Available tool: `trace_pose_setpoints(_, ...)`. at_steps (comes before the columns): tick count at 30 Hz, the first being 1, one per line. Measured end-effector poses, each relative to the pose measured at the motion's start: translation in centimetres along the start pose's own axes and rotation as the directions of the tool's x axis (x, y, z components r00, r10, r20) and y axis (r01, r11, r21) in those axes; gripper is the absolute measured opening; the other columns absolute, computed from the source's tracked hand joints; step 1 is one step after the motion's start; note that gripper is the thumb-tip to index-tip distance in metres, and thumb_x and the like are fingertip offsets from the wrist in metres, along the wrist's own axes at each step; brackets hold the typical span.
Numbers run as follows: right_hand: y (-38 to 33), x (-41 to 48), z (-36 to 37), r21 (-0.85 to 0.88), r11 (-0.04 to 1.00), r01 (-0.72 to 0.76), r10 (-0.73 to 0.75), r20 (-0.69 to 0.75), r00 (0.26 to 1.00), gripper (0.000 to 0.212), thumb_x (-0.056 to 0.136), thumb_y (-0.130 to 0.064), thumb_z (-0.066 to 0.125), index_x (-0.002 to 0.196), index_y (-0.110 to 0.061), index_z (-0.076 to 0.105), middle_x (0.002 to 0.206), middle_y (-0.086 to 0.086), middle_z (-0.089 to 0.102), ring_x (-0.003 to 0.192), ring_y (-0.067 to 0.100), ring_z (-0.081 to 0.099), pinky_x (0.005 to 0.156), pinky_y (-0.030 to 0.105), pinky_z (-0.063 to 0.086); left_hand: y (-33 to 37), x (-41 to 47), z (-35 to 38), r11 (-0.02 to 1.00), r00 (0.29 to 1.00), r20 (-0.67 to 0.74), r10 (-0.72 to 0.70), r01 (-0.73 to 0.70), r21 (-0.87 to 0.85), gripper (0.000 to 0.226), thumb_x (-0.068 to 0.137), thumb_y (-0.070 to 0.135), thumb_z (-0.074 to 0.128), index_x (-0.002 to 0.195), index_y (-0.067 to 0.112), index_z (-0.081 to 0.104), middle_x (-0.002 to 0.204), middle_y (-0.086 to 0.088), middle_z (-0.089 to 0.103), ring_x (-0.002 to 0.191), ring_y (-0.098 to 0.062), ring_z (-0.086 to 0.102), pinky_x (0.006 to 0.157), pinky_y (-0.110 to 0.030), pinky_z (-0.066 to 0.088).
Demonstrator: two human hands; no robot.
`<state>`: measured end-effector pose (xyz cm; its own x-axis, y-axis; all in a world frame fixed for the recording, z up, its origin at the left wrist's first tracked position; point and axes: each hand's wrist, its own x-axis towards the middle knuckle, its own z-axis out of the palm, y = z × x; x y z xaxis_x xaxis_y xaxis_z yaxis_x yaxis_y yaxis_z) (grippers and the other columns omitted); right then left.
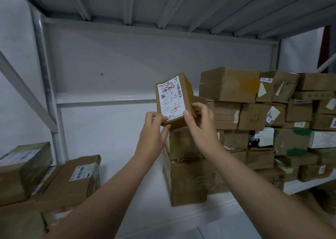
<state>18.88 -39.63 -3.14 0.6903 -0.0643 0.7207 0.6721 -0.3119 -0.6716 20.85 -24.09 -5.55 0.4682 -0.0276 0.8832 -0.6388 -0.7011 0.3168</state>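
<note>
Several brown boxes [54,184] lay stacked at the lower left, some with white stickers on them, beside the pale metal post [45,85] of the rack. Toward the middle, the left hand [154,127] pinched the lower left corner of a small box [188,95], with the thumb on its front and the fingers curled behind. That small box stood upright and slightly tilted in the air, raised above the shelf [227,204] and just over the near end of the pile to its right. Its white label [171,96], scrawled with red marks, faced the camera. The right hand [198,120] gripped the lower right edge, with the thumb pressed beside the label and the fingers wrapped round the side. Farther right, a tall pile of boxes [263,120] filled the shelf in uneven rows.
</note>
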Motion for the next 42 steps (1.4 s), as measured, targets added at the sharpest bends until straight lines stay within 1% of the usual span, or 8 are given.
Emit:
trace_pose_setpoints(6, -1.7, -0.7, 2.6, 0.313, 0.949, -0.044, 0.054, -0.025, 0.998, 0.040, 0.087, -0.026, 0.069, 0.106, -0.035, 0.035, 0.126, 0.008, 0.056, 0.103, 0.007, 0.064, 0.077, 0.021, 0.055, 1.3, -0.8, -3.3, 0.902, 0.965, -0.244, -0.100, -0.016, -0.432, 0.024, 0.091, 0.025, 0.059, 0.108, 0.030, 0.043, 0.126, 0.001, 0.036, 0.117, 0.007, 0.043, 0.089, -0.007, 0.042)
trace_pose_setpoints(13, -3.3, -3.3, 5.8, 0.421, 0.894, -0.156, 0.119, 0.112, 0.986, 0.094, 0.076, -0.014, 0.068, 0.141, -0.053, 0.012, 0.106, -0.012, 0.067, 0.095, 0.008, 0.068, 0.064, 0.019, 0.055, 0.4, -1.1, -7.9, 0.379, 0.917, 0.204, -0.341, 0.333, -0.863, 0.046, 0.081, 0.032, 0.065, 0.123, 0.038, 0.047, 0.116, 0.006, 0.067, 0.104, -0.017, 0.066, 0.075, -0.030, 0.057)
trace_pose_setpoints(18, -4.9, -3.9, 6.2, 0.365, 0.919, -0.148, 0.084, 0.185, 0.979, 0.087, 0.086, -0.005, 0.065, 0.147, -0.041, 0.015, 0.096, -0.029, 0.067, 0.096, 0.000, 0.066, 0.065, 0.016, 0.053, -0.6, -2.2, -9.3, 0.359, 0.928, 0.166, -0.334, 0.288, -0.888, 0.047, 0.081, 0.031, 0.067, 0.124, 0.037, 0.048, 0.120, 0.001, 0.065, 0.107, -0.022, 0.065, 0.075, -0.032, 0.056)
trace_pose_setpoints(25, -5.9, -4.8, 7.5, 0.342, 0.932, -0.122, 0.056, 0.196, 0.979, 0.082, 0.087, -0.001, 0.063, 0.149, -0.034, 0.020, 0.107, -0.019, 0.063, 0.092, -0.007, 0.065, 0.065, 0.012, 0.052, -0.8, -3.4, -10.7, 0.382, 0.920, 0.147, -0.363, 0.290, -0.878, 0.054, 0.078, 0.038, 0.070, 0.125, 0.036, 0.044, 0.116, 0.006, 0.066, 0.106, -0.018, 0.065, 0.074, -0.027, 0.056)
trace_pose_setpoints(29, -5.7, -5.3, 8.4, 0.362, 0.923, -0.128, 0.058, 0.199, 0.978, 0.064, 0.092, -0.005, 0.056, 0.144, -0.034, 0.033, 0.120, -0.011, 0.062, 0.101, -0.001, 0.064, 0.070, 0.014, 0.052, -1.1, -5.6, -12.1, 0.687, 0.909, 0.154, -0.388, 0.396, -0.610, 0.058, 0.073, 0.067, 0.055, 0.123, 0.049, 0.033, 0.148, 0.006, 0.035, 0.128, -0.009, 0.046, 0.096, -0.023, 0.043)
trace_pose_setpoints(32, -5.0, -5.7, 9.6, 0.406, 0.895, -0.185, 0.108, 0.205, 0.973, 0.040, 0.097, -0.018, 0.051, 0.135, -0.030, 0.049, 0.117, -0.007, 0.068, 0.105, 0.008, 0.065, 0.079, 0.023, 0.055, -1.6, -8.5, -13.3, 0.914, 0.937, 0.113, -0.330, 0.347, -0.209, 0.075, 0.071, 0.064, 0.055, 0.133, 0.052, 0.017, 0.143, 0.036, 0.003, 0.134, 0.009, 0.011, 0.103, -0.015, 0.018)
trace_pose_setpoints(36, -4.5, -7.3, 13.6, 0.319, 0.912, -0.257, 0.174, 0.268, 0.948, 0.037, 0.097, -0.040, 0.049, 0.133, -0.031, 0.052, 0.118, -0.010, 0.067, 0.110, 0.010, 0.062, 0.094, 0.036, 0.051, -3.4, -11.0, -16.6, 0.975, 0.975, -0.004, -0.221, 0.221, -0.006, 0.081, 0.085, 0.028, 0.065, 0.135, 0.063, 0.010, 0.142, 0.022, 0.024, 0.120, 0.001, 0.043, 0.094, -0.024, 0.041)
trace_pose_setpoints(42, -5.1, -10.2, 20.6, 0.264, 0.898, -0.353, 0.208, 0.452, 0.867, 0.041, 0.092, -0.048, 0.055, 0.130, -0.041, 0.039, 0.125, -0.018, 0.056, 0.100, -0.013, 0.053, 0.067, 0.001, 0.044, -6.5, -11.2, -22.1, 0.846, 0.963, 0.091, -0.255, 0.176, 0.503, 0.041, 0.095, 0.021, 0.052, 0.135, 0.020, 0.048, 0.152, -0.003, 0.027, 0.120, -0.024, 0.051, 0.087, -0.034, 0.049)
